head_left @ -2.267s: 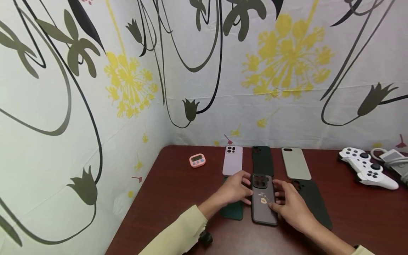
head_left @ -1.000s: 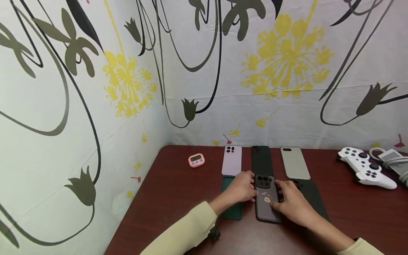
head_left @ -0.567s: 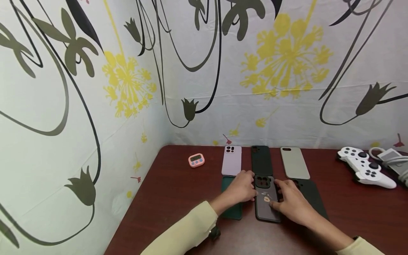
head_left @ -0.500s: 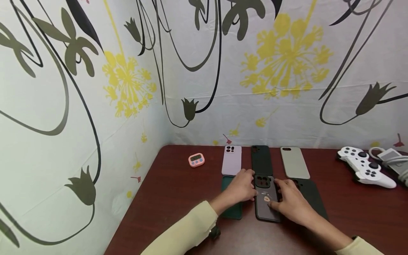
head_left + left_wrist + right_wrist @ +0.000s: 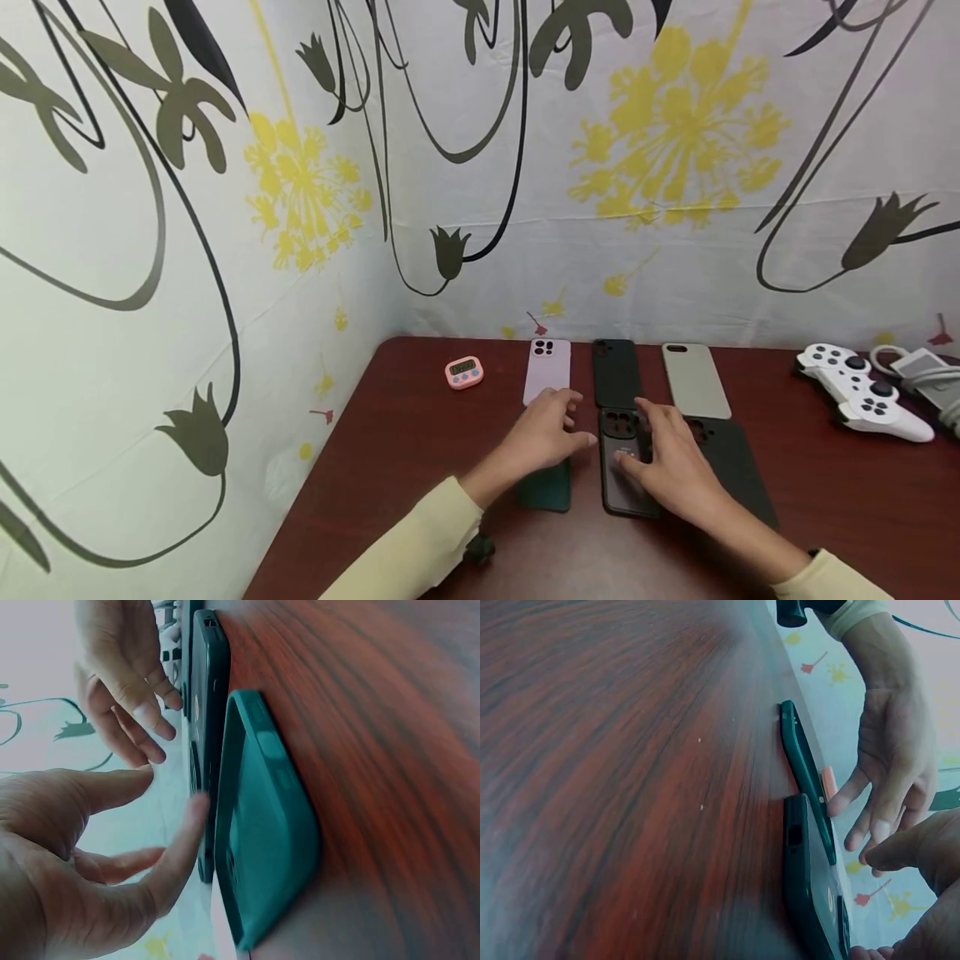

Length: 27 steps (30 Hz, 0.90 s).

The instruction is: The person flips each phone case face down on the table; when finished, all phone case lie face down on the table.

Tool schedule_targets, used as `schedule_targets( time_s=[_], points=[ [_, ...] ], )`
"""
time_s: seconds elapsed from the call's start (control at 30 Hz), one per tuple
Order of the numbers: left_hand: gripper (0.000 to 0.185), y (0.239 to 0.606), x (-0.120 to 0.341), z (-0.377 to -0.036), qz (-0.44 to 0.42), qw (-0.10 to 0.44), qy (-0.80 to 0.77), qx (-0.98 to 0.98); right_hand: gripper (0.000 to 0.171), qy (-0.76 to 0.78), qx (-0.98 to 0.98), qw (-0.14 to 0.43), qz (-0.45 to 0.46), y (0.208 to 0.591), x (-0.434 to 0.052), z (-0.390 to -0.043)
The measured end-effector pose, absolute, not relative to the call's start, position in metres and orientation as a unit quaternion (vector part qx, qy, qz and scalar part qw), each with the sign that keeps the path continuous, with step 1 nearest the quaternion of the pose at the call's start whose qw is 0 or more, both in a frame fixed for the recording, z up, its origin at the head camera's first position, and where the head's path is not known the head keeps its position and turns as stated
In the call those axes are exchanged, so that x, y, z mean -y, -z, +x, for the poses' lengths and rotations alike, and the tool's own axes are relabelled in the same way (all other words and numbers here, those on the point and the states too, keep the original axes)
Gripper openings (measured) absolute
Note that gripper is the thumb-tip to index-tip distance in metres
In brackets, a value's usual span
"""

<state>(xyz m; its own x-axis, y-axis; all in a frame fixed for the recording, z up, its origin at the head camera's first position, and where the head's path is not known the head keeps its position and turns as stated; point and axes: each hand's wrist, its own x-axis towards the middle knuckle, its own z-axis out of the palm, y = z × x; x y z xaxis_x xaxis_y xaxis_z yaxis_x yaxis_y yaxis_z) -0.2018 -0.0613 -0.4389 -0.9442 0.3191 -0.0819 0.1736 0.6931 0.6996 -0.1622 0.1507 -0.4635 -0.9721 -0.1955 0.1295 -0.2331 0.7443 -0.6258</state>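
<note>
A black-rimmed phone case (image 5: 628,496) with a smoky back and a raised camera frame lies flat on the table. My right hand (image 5: 678,467) hovers over its right side, thumb and fingers spread, covering part of its back. My left hand (image 5: 542,433), fingers loosely parted and holding nothing, hangs above a green phone case (image 5: 547,490). In the left wrist view the green case (image 5: 262,810) lies with its hollow side up, beside the black-rimmed case (image 5: 214,682). The right wrist view shows a port cutout in the end of the black-rimmed case (image 5: 799,862).
Behind lie a lilac phone case (image 5: 547,371), a dark case (image 5: 617,372) and a grey-beige case (image 5: 696,381). Another dark case (image 5: 738,475) is partly under the right hand. A pink timer (image 5: 464,372) sits back left; a white game controller (image 5: 862,393) and a cabled white device (image 5: 926,375) stand right.
The black-rimmed case shifted slightly right with both hands at its sides, then stayed put. Since half a second ago both hands have let go; the left moved away leftward, the right lifted over it.
</note>
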Motion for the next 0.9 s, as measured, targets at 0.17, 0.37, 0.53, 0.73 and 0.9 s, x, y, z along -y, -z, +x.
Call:
schedule_targets(
  time_s=[0.17,0.37,0.53,0.73,0.9],
  points=[
    [0.052,0.435,0.082,-0.196,0.149,0.086,-0.378,-0.909,0.081,-0.370,0.921,0.025,0.119,0.465,-0.142,-0.161],
    [0.053,0.435,0.108,-0.189,0.132,0.066,-0.390,-0.909,0.078,-0.421,0.899,0.011,0.121,0.466,-0.126,-0.159],
    [0.058,0.442,0.130,-0.187,0.107,0.074,-0.419,-0.899,0.076,-0.439,0.889,-0.019,0.130,0.463,-0.114,-0.160],
    [0.063,0.449,0.147,-0.187,0.071,0.127,-0.475,-0.868,0.076,-0.425,0.894,-0.064,0.129,0.458,-0.102,-0.162],
    [0.063,0.454,0.151,-0.189,0.061,0.151,-0.480,-0.862,0.078,-0.403,0.904,-0.081,0.116,0.456,-0.090,-0.165]
  ],
)
